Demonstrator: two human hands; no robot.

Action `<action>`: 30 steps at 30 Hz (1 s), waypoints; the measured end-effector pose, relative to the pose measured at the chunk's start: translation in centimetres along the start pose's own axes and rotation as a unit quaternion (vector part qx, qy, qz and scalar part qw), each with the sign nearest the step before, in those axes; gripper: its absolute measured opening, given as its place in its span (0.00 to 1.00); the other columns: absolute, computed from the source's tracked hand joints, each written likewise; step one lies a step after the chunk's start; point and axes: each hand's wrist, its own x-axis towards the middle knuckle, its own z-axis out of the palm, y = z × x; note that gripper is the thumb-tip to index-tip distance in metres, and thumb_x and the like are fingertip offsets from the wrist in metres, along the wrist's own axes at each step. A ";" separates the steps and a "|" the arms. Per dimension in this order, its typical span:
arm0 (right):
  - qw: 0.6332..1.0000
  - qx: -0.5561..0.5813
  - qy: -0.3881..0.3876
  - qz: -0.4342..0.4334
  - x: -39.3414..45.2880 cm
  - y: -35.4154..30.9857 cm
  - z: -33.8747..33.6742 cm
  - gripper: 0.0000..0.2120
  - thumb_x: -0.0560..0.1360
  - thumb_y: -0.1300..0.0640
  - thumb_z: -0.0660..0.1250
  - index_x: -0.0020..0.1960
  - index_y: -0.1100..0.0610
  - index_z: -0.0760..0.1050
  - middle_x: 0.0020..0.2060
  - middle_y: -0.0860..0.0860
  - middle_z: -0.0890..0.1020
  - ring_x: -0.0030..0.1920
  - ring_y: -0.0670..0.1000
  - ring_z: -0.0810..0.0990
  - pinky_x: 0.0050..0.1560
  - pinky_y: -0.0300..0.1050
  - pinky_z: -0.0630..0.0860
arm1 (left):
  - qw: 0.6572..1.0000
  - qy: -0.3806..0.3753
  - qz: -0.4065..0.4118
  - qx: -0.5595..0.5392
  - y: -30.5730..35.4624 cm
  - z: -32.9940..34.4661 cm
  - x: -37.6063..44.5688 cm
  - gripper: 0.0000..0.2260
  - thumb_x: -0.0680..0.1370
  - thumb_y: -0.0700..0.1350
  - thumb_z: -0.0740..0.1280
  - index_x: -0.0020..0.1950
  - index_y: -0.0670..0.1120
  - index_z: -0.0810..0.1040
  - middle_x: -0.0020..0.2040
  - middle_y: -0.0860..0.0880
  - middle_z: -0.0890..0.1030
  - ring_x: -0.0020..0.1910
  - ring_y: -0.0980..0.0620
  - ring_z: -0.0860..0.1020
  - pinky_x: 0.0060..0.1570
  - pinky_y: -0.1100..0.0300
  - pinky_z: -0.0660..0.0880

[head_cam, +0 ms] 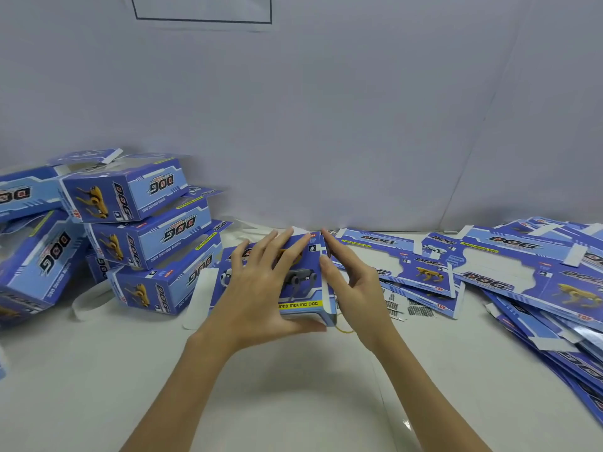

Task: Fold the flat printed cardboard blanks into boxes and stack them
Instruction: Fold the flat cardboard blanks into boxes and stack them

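One half-folded blue printed cardboard box point(303, 278) lies under the left hand point(261, 288), fingers flat, thumb under its near edge; the right hand point(352, 282) presses its side, fingers straight. About six folded blue boxes point(137, 223) are stacked left; flat blue cardboard blanks point(509, 272), too overlapped to count, crowd the white tabletop point(293, 386) right.

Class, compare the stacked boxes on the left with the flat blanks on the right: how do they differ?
The boxes are folded up into shape; the blanks lie flat. The boxes are stacked on one another; the blanks lie spread in a loose, overlapping pile. Both share the blue DOG print.
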 end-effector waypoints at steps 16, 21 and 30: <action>0.999 0.016 -0.001 -0.033 -0.7 -0.5 0.8 0.23 0.83 0.50 0.64 0.77 0.38 0.68 0.74 0.42 0.76 0.67 0.48 0.82 0.51 0.43 0.85 | 0.998 0.042 0.035 -0.013 1.4 -0.5 0.3 0.48 0.70 0.73 0.72 0.82 0.50 0.65 0.76 0.45 0.68 0.76 0.44 0.66 0.73 0.36 0.64; 0.999 -0.025 0.012 -0.043 -0.8 -0.1 1.2 0.30 0.81 0.39 0.63 0.81 0.42 0.65 0.77 0.41 0.71 0.76 0.53 0.73 0.68 0.64 0.78 | 0.999 0.048 0.006 -0.011 1.6 -0.3 0.3 0.49 0.69 0.76 0.70 0.82 0.51 0.64 0.75 0.47 0.68 0.75 0.45 0.66 0.72 0.38 0.65; 0.999 -0.030 0.003 -0.045 -0.8 0.6 0.6 0.23 0.84 0.48 0.60 0.78 0.43 0.67 0.72 0.43 0.73 0.74 0.51 0.75 0.66 0.64 0.79 | 0.999 0.026 -0.029 0.000 1.9 0.0 0.2 0.50 0.68 0.79 0.68 0.82 0.52 0.64 0.75 0.48 0.67 0.74 0.47 0.67 0.72 0.37 0.64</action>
